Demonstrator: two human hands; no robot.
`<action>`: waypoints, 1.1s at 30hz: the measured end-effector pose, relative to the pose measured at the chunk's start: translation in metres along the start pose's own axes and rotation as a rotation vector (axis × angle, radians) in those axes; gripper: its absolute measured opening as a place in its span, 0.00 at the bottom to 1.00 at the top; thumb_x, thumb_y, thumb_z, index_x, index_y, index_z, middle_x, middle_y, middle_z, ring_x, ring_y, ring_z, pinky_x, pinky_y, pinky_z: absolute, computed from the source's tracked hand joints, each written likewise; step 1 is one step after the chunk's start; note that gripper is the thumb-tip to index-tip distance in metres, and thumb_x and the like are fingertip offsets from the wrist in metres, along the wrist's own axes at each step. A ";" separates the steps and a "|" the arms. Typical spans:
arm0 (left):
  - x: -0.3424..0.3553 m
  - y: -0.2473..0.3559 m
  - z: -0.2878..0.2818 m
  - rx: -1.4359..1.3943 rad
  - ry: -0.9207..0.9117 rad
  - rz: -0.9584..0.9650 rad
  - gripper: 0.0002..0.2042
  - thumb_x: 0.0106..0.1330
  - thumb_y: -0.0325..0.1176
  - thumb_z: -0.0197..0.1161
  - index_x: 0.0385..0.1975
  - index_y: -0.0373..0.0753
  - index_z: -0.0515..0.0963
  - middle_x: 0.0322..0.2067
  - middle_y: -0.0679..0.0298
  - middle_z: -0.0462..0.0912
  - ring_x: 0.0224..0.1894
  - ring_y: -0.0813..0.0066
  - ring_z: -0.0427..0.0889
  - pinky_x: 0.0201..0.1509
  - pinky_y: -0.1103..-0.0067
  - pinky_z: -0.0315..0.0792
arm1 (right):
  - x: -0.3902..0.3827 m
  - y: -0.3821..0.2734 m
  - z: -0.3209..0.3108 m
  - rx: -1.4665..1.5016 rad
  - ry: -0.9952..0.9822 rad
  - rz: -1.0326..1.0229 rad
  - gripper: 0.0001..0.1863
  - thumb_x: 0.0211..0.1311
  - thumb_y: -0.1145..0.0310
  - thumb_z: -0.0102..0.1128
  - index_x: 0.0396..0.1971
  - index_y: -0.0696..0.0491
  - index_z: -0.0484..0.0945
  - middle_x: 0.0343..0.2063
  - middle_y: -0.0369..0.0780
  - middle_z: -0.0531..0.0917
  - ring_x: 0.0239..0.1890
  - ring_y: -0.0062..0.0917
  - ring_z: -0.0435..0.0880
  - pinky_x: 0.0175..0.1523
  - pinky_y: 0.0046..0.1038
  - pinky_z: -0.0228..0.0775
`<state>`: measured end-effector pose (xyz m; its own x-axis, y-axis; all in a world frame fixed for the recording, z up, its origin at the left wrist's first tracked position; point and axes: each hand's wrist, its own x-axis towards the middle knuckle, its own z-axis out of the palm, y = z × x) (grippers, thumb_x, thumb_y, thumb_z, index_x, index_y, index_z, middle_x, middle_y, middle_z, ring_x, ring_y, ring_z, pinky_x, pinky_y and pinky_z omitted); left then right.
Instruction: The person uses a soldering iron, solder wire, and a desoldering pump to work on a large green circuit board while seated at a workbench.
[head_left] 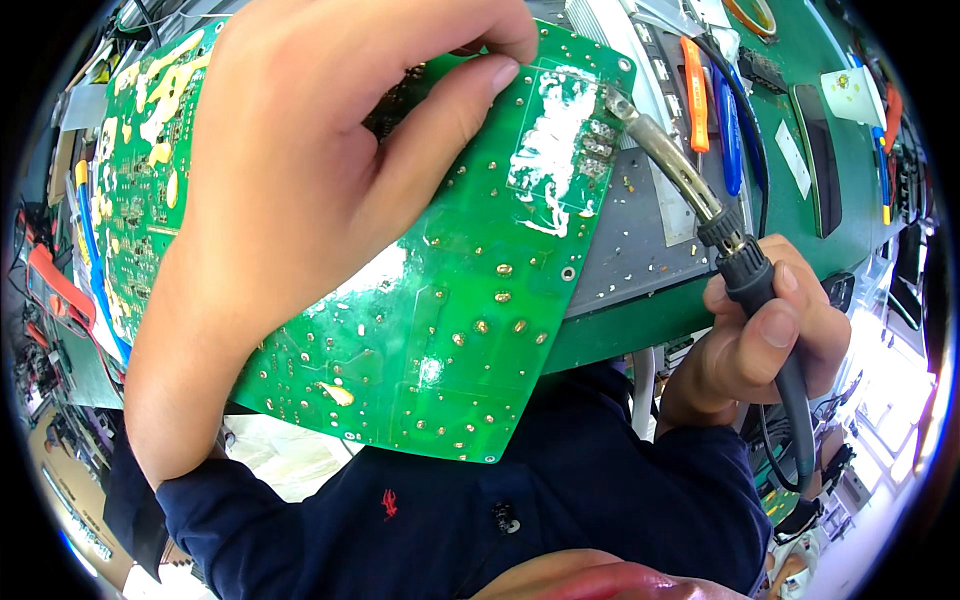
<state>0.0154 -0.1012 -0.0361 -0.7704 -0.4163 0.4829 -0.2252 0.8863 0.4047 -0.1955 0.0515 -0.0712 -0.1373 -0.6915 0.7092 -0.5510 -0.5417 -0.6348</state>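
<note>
Circuit board (470,385), green, spans the near edge of the tabletop (640,338) in the head view, with a white-smeared patch (552,145) near the board's far right corner. Over it arches the left hand (300,170), thumb and index finger close together by the far edge, though whether they pinch anything I cannot tell. The right hand (770,330) wraps the dark handle of a soldering iron (738,248), its tip at the board's right edge, near metal pads (598,142) beside the patch.
</note>
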 end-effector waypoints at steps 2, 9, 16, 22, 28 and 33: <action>0.000 0.000 0.000 0.001 0.009 -0.003 0.06 0.52 0.18 0.61 0.30 0.33 0.77 0.26 0.59 0.73 0.25 0.69 0.73 0.27 0.80 0.66 | 0.001 -0.001 0.002 -0.006 0.000 -0.006 0.11 0.62 0.67 0.56 0.39 0.58 0.69 0.13 0.40 0.73 0.12 0.24 0.73 0.17 0.24 0.63; 0.004 0.008 -0.003 0.040 0.031 -0.023 0.06 0.50 0.19 0.62 0.28 0.34 0.77 0.24 0.59 0.72 0.23 0.68 0.72 0.24 0.79 0.65 | -0.001 -0.003 -0.001 0.009 -0.014 0.037 0.11 0.62 0.69 0.55 0.39 0.58 0.68 0.14 0.42 0.75 0.13 0.24 0.73 0.19 0.24 0.64; -0.004 -0.008 0.002 -0.070 0.091 0.031 0.06 0.50 0.19 0.62 0.28 0.35 0.77 0.24 0.59 0.71 0.22 0.68 0.72 0.23 0.79 0.64 | -0.003 -0.006 0.000 0.010 -0.012 0.086 0.11 0.62 0.68 0.55 0.40 0.56 0.68 0.15 0.43 0.75 0.14 0.24 0.73 0.20 0.25 0.65; 0.001 -0.002 -0.002 -0.073 0.089 0.054 0.06 0.50 0.19 0.62 0.28 0.34 0.77 0.24 0.59 0.71 0.23 0.67 0.72 0.24 0.77 0.65 | -0.004 -0.007 0.000 -0.004 -0.011 0.101 0.11 0.62 0.66 0.55 0.39 0.55 0.68 0.16 0.42 0.75 0.15 0.25 0.74 0.20 0.25 0.65; -0.003 -0.007 0.001 -0.077 0.074 0.036 0.06 0.50 0.18 0.62 0.28 0.34 0.77 0.24 0.59 0.71 0.24 0.66 0.72 0.25 0.77 0.65 | -0.005 -0.007 0.001 0.004 0.008 0.105 0.11 0.62 0.66 0.56 0.39 0.55 0.68 0.16 0.42 0.75 0.14 0.25 0.73 0.20 0.25 0.65; -0.004 -0.011 0.005 -0.090 0.085 0.046 0.06 0.50 0.19 0.62 0.28 0.34 0.77 0.24 0.59 0.71 0.24 0.67 0.72 0.25 0.77 0.65 | -0.006 -0.006 0.002 0.002 0.015 0.094 0.11 0.62 0.66 0.56 0.39 0.55 0.68 0.16 0.42 0.75 0.14 0.25 0.73 0.20 0.25 0.65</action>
<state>0.0176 -0.1087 -0.0467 -0.7243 -0.3944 0.5656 -0.1331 0.8848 0.4465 -0.1898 0.0580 -0.0725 -0.2005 -0.7321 0.6510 -0.5335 -0.4758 -0.6993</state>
